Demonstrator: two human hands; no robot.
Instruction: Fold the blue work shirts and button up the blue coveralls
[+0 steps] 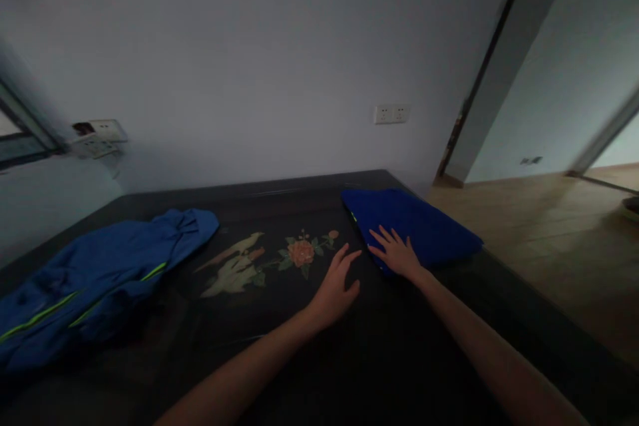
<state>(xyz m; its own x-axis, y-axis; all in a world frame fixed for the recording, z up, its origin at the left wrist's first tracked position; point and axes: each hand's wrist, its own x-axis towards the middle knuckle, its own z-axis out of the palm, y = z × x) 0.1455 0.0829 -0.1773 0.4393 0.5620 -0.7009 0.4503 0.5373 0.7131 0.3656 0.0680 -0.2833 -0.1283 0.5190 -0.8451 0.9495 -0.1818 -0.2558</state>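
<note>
A folded bright-blue cloth item point(424, 219), with a little yellow-green trim on its left edge, lies flat at the right side of the dark table. My right hand point(397, 253) rests on its near left part, fingers spread. To the left, my left hand point(335, 289) hovers over or near the dark tabletop, thumb and fingers apart, holding nothing. A blue garment point(114, 273) with yellow-green piping lies loosely crumpled on the left side of the table, away from both hands.
The dark table point(279, 196) carries a painted bird and flower picture point(301, 253) and stands against a pale wall. Sockets point(392, 114) sit on that wall, with more sockets and a plug point(97, 138) at left. Wooden floor point(529, 213) stretches beyond the table's right edge.
</note>
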